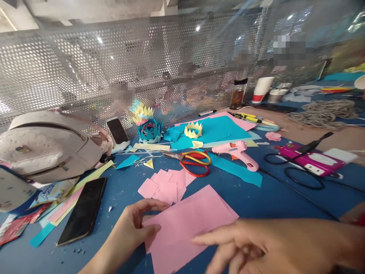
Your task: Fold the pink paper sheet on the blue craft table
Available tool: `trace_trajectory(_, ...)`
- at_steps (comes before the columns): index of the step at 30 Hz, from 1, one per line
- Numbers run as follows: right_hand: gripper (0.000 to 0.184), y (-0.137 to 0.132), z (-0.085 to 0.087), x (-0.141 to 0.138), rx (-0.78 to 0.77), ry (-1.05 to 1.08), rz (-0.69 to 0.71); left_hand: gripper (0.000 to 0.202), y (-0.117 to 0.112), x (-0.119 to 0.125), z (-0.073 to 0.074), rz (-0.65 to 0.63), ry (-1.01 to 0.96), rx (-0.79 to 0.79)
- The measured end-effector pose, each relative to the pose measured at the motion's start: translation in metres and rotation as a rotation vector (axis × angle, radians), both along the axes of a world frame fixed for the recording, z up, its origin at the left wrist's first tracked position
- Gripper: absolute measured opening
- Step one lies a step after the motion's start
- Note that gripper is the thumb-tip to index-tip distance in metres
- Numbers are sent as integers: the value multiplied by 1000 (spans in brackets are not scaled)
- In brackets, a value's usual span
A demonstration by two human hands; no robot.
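Observation:
A large pink paper sheet [188,224] lies on the blue table near me. My left hand [134,228] pinches its left edge between thumb and fingers. My right hand [256,243] hovers over the sheet's right part, fingers stretched out and a little blurred, holding nothing. Just beyond the sheet sits a pile of small pink paper squares [165,186]. Red and yellow scissors [194,161] and a pink glue gun [239,152] lie farther back.
A black phone [84,209] lies at left beside paper strips and a white bag [48,144]. A blue and yellow paper crown [148,123], teal sheets [216,129], a pink power strip [310,158] with black cables, cups and rope sit farther back by a perforated metal screen.

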State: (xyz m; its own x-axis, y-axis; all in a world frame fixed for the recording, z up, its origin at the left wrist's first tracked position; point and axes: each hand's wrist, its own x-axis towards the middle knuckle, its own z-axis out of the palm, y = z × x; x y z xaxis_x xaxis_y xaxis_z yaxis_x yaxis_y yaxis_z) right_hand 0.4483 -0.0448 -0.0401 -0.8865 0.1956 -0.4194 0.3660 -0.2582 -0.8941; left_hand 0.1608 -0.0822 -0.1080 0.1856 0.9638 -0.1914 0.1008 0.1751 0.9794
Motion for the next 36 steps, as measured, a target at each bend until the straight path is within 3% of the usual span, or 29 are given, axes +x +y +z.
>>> trace_trajectory(2,51,13,8,1,332,-29,-48,30,-3,3,6,-4,23,-1)
trace_trajectory(3,49,20,9,2,541,-22,-149,29,-5,4,10,-5,35,6)
trace_trajectory(5,64,35,3,2,847,-9,-321,29,-8,6,16,-7,65,23)
trace_trajectory(7,76,48,-8,3,946,-55,-316,28,-9,6,19,-9,78,34)
trace_trajectory(13,27,71,-34,6,861,-135,-223,27,-7,0,16,72,113,-10)
trace_trajectory(17,29,75,-41,11,759,-133,-257,29,-3,-4,12,49,184,-98)
trace_trajectory(36,26,76,-43,11,786,-105,-253,19,-2,-4,6,46,162,-63)
